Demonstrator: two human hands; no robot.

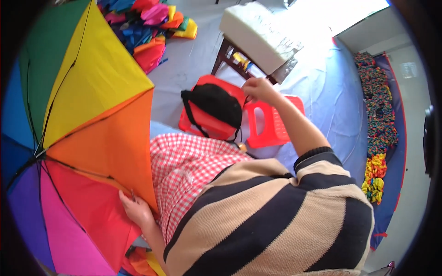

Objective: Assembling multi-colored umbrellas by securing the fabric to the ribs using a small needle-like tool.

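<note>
A rainbow-coloured umbrella [110, 131] stands open at the left with its dark ribs facing me. My left hand [138, 211] grips its canopy near the rim, where the orange and red panels meet; a thin, short piece shows by the fingertips, too small to name. My right hand [258, 89] is raised away from the umbrella, above the red stools, its fingers pinched together. What the pinch holds, if anything, is too small to make out. A red-and-white checked cloth [191, 165] covers my lap, beside the umbrella's edge.
Ahead are a red stool [209, 124] with a black bag-like item [214, 103] and another red stool [269, 126]. Beyond stands a dark wooden stool with a white block [258, 34]. Colourful fabric [154, 27] is heaped far left; multicoloured bundles [377, 108] line the right wall.
</note>
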